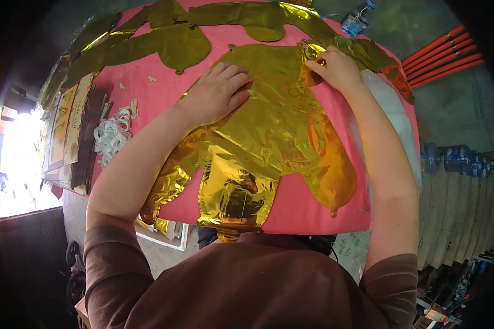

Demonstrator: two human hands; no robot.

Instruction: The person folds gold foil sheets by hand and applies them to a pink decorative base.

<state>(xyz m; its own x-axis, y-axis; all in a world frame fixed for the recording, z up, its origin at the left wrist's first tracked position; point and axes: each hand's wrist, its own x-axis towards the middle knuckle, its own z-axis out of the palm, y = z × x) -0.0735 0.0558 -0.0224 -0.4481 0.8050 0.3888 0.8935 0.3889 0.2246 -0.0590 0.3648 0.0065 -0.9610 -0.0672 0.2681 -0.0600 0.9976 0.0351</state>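
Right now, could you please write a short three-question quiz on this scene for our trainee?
1. True or false: the left hand rests on the large, shiny gold foil shape.
2. Which lies nearer the stack of printed cards: A) the tangled white bundle, or B) the clear, blue-capped plastic bottle?
3. Fill in: the cloth beneath the foil shape is ____ in colour.
Key: 1 true; 2 A; 3 pink.

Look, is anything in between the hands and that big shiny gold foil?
Nothing visible is in the way. The left hand rests on the gold foil, and the right hand has its fingers at the foil's far right corner.
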